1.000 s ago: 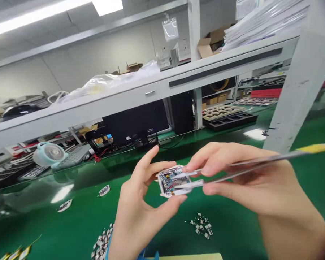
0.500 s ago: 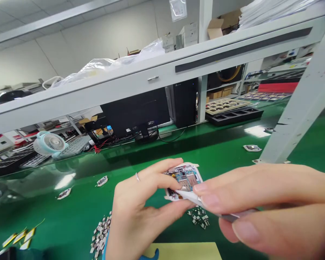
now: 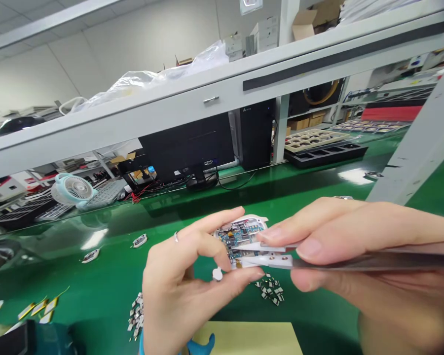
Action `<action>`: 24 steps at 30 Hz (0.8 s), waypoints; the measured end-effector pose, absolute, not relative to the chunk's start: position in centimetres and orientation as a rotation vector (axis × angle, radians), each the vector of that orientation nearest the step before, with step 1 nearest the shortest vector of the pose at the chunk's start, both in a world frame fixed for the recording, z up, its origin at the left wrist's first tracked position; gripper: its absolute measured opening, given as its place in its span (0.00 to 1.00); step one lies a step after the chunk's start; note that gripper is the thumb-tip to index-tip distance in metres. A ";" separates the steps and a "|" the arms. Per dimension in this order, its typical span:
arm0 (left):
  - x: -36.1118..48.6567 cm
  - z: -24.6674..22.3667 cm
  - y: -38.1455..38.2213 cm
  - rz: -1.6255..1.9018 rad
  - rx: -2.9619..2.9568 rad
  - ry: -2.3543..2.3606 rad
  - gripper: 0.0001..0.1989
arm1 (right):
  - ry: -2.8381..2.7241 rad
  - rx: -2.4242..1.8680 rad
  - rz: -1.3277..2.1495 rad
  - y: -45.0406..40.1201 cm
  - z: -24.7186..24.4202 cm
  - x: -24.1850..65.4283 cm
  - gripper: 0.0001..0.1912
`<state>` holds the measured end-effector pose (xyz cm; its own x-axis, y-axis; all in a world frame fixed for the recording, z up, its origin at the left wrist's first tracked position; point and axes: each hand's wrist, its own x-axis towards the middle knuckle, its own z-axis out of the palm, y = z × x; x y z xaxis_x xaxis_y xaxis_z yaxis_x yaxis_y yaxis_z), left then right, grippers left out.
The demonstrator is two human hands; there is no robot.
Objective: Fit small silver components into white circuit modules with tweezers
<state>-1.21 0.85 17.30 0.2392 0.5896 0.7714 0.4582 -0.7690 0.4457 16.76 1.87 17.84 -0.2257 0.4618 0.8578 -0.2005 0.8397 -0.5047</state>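
I'm watching my left hand (image 3: 181,281) pinching a small blue-and-white circuit board (image 3: 240,239) between thumb and fingers, while my right hand (image 3: 358,231) is gripping long steel tweezers (image 3: 355,264) closed on a white strip (image 3: 270,260) across it. Small silver-and-black chips (image 3: 270,291) are lying at five o'clock on the green bench mat (image 3: 107,281).
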 end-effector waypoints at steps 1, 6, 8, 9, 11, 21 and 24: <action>-1.2 17.3 0.8 1.573 2.373 1.005 0.12 | -1.685 -0.198 0.630 1.8 17.8 16.7 0.09; -1.2 17.3 0.5 1.608 2.410 0.996 0.11 | -1.702 -0.263 0.600 1.5 18.0 16.6 0.11; -1.2 17.3 0.4 1.637 2.431 1.002 0.10 | -1.679 -0.294 0.551 1.3 18.1 16.4 0.11; -1.2 17.2 0.4 1.654 2.441 1.001 0.10 | -1.660 -0.297 0.534 1.3 18.2 16.3 0.10; -1.1 17.2 0.4 1.674 2.449 0.998 0.10 | -1.622 -0.290 0.510 1.1 18.2 16.0 0.09; -1.5 18.3 -0.2 1.591 2.556 0.795 0.09 | -1.555 -0.288 0.497 0.1 17.8 15.6 0.12; -1.5 18.6 -0.2 1.563 2.636 0.768 0.09 | -1.609 -0.231 0.475 -0.1 17.9 16.2 0.13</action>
